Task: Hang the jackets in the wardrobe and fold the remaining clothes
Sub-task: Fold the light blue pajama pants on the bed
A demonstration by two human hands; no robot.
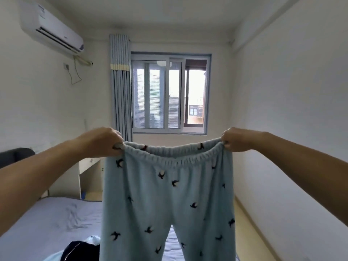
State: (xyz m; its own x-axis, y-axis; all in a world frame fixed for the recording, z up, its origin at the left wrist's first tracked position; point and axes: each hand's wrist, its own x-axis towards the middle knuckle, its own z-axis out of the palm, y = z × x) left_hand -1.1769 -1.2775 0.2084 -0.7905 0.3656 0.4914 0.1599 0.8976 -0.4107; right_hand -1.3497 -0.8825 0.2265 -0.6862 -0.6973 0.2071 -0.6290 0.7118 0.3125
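**A:** Where are the trousers right now?

**B:** Up in the air — the pale blue fleece trousers [169, 194] with the dark bird print hang in front of the window [169, 93], above the bed [47, 219]. The left hand [105, 142] grips one end of the elastic waistband [173, 155], fingers curled round the gathered cloth. The right hand [237, 139] clenches the other end the same way. The band sags a little between them.

**A:** So what could spoil the fold?

**B:** Mostly the landing, I think. The legs drop out of view at the bottom, so I cannot tell whether they hang straight or twisted. Lowered as they are, any twist would likely get pressed into the fold.

**A:** And the bed itself?

**B:** A dark garment [81, 250] lies on it just left of the hanging legs, with a light blue cloth [53, 258] beside it. Laying the trousers there could bunch them over that heap — the fold would come out lumpy.

**A:** The grip?

**B:** Both holds are at the very corners. Thick fleece looks heavy, so if one hand loosens, that side would probably swing down and drag toward the floor [250, 232].
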